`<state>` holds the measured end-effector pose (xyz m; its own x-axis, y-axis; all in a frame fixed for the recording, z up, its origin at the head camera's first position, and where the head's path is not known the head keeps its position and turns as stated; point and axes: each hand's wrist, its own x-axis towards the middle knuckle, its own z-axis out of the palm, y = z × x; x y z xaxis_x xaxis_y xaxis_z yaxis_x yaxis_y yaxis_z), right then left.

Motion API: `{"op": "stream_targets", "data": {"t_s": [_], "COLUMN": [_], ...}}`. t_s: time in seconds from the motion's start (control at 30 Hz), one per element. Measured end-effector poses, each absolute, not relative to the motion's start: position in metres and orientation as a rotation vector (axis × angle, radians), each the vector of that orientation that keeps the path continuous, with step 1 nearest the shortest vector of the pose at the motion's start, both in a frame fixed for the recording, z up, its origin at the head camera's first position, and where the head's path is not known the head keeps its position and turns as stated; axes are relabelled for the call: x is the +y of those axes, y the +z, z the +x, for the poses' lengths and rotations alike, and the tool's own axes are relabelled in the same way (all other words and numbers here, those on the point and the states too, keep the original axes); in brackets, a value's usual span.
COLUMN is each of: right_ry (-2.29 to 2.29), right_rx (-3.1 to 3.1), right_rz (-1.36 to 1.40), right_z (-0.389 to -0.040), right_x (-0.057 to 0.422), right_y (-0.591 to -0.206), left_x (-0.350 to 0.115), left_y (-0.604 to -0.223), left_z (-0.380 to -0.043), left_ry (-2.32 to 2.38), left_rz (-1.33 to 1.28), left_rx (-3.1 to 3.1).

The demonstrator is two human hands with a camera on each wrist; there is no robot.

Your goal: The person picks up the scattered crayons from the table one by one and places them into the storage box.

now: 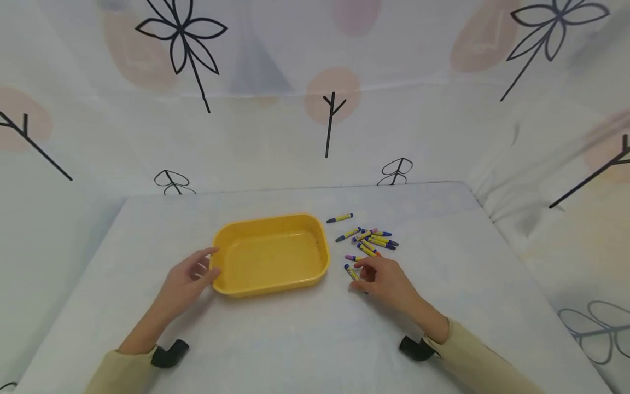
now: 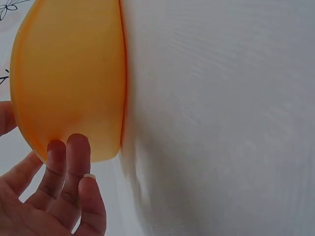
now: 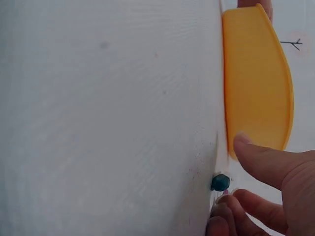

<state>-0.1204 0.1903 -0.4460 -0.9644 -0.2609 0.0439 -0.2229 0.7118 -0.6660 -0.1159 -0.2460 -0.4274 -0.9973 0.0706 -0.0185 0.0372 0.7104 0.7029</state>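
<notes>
A yellow plastic tray (image 1: 270, 260) stands on the white cloth. My left hand (image 1: 184, 284) is at its left end, fingers loosely bent; in the left wrist view the fingertips (image 2: 78, 142) rest against its outer wall. My right hand (image 1: 389, 282) reaches down over a yellow-and-blue crayon (image 1: 351, 272) to the right of the tray. Thumb and fingers are spread apart around that crayon, and the hand partly hides it. In the right wrist view a teal crayon end (image 3: 220, 182) shows between the thumb (image 3: 251, 152) and the fingers.
Several more crayons (image 1: 381, 241) lie in a loose heap beyond the right hand. One crayon (image 1: 340, 218) lies apart near the tray's far right corner. A patterned white cloth (image 1: 275, 137) hangs behind the table. Each wrist carries a black device (image 1: 169, 353).
</notes>
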Motion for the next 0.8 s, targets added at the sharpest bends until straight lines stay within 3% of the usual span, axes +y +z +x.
{"op": "stream_targets", "data": {"t_s": [0.8], "right_ry": [-0.959], "right_rx": [2.76], "right_rz": [-0.319], "right_z": [-0.132], "right_x": [0.185], "right_y": [-0.426], "left_x": [-0.251], "left_y": [-0.437], "left_z": [-0.129], "left_ry": [1.168], "left_rz": [0.225], "left_rx": [2.763]}}
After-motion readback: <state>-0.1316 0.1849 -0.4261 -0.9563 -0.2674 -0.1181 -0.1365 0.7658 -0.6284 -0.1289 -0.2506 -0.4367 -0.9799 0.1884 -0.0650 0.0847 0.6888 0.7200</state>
